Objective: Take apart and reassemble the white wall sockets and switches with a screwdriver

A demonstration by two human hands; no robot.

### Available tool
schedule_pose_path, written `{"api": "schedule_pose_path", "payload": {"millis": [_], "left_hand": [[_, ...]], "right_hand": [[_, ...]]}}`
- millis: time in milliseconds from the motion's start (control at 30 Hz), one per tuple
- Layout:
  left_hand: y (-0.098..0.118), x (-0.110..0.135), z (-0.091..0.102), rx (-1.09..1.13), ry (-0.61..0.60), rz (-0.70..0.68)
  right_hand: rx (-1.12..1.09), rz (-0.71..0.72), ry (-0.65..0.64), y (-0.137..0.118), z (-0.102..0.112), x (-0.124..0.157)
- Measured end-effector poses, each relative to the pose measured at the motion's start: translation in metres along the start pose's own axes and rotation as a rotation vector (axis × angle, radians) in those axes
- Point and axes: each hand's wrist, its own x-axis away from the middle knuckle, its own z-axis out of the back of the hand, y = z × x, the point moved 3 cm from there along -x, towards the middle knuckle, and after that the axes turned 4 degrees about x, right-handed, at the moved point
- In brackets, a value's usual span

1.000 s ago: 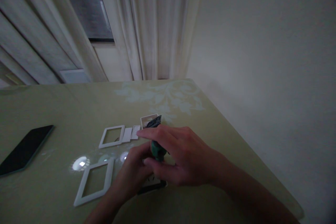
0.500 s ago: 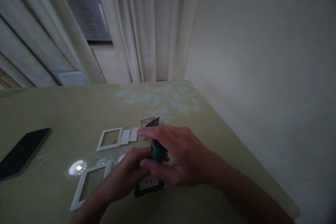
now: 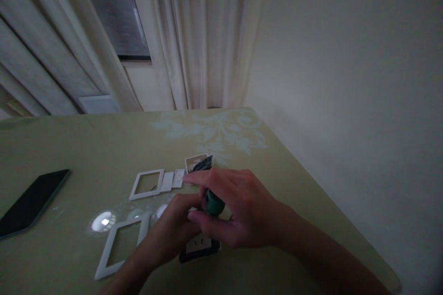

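My right hand is closed around a green-handled screwdriver, held upright over a wall socket module with a white face and black body lying on the table. My left hand rests on the socket module from the left, fingers curled against it. A white socket frame lies just left of my left hand.
Farther back lie another white frame, two small white rocker pieces and a second module. A dark phone lies at the left. The table's right edge runs near the wall; curtains hang behind.
Both hands stay on the socket module and screwdriver; the view shifted slightly. The right hand's fingers have turned a little around the green handle.
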Motion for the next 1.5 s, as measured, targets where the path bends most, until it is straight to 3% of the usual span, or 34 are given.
{"api": "schedule_pose_path", "payload": {"millis": [200, 367, 533, 600, 767, 900, 1233, 1333, 1500], "left_hand": [[0.006, 0.008, 0.008, -0.043, 0.061, -0.005], [0.008, 0.017, 0.011, -0.231, -0.020, -0.007], [0.001, 0.024, 0.003, -0.543, -0.133, 0.088], [-0.007, 0.029, -0.001, -0.615, -0.140, 0.138], [-0.023, 0.041, -0.010, -0.679, -0.143, 0.118], [-0.021, 0.041, -0.014, -0.669, -0.187, 0.100], [-0.014, 0.019, -0.012, -0.534, -0.175, 0.223], [-0.011, 0.016, -0.011, -0.498, -0.209, 0.236], [-0.008, 0.019, -0.008, -0.467, -0.239, 0.211]], "right_hand": [[0.010, -0.044, 0.060, 0.004, 0.005, 0.003], [0.028, -0.074, 0.109, 0.001, 0.021, 0.003], [0.083, -0.280, 0.382, 0.022, 0.042, 0.029], [-0.015, -0.410, 0.539, 0.044, 0.039, 0.050], [-0.534, -0.708, 0.706, 0.098, -0.002, 0.094], [-0.745, -0.853, 0.654, 0.107, -0.028, 0.102], [-1.329, -1.069, 0.595, 0.090, -0.052, 0.104], [-1.383, -1.016, 0.493, 0.083, -0.056, 0.101], [-1.308, -0.813, 0.369, 0.077, -0.057, 0.098]]}}
